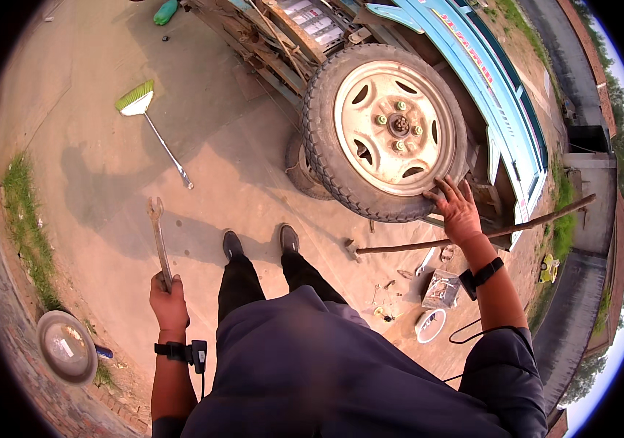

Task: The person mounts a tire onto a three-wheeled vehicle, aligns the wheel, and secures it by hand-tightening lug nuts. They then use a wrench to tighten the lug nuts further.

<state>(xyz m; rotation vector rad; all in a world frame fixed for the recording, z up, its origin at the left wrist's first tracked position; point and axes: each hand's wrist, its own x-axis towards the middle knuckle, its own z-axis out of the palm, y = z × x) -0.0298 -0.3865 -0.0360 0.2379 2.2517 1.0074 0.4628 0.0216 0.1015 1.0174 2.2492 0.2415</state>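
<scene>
My left hand (pixel 169 301) is closed round the lower end of a long open-ended wrench (pixel 159 237), whose jaw points away from me. The wrench is held out at my left, above the ground and apart from the wheel. My right hand (pixel 458 212) rests with spread fingers on the near edge of a truck wheel (pixel 350 164), touching the tyre and rim. The wheel has a dusty, pale rim with several green-marked nuts around its hub (pixel 399 125). It is mounted on a light-blue truck (pixel 498 102).
A long-handled hammer (pixel 429 247) stands or lies slantwise below my right hand. Near it are a metal box (pixel 442 289), a white bowl (pixel 430 325) and scattered small tools. A green broom (pixel 136 98) lies ahead left, and a round dish (pixel 67 347) sits by the brick wall.
</scene>
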